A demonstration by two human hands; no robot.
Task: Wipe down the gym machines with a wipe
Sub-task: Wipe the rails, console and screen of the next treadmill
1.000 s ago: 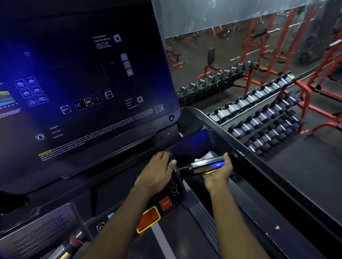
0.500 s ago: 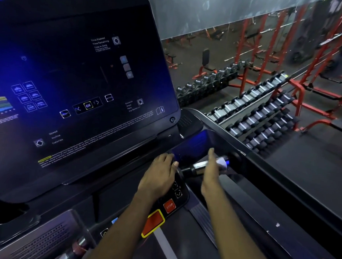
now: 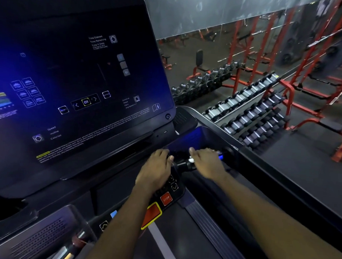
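Filling the frame from 9 to 12 o'clock, the treadmill console shows a broad, glossy screen. It looks rigid and fixed, but likely smears easily and wants light, flat strokes rather than hard rubbing. At 2 o'clock, well apart, stands a dumbbell rack.

Just below centre, at 6 o'clock, the control pad carries a red STOP button, so pressing hard there risks setting off keys. The left hand lies flat on this pad, fingers straight and relaxed, grasping nothing.

Immediately at its 3 o'clock, the handle grip juts out. It is a stiff, smooth bar, probably slick, and best cleaned by wrapping the wipe around it and sliding along. The right hand lies over the bar, thumb stretched toward 10 o'clock. Whether its fingers clasp it, I cannot tell.

The wipe itself is not plainly seen. A pale fleck under the thumb may be it, or only a glint.
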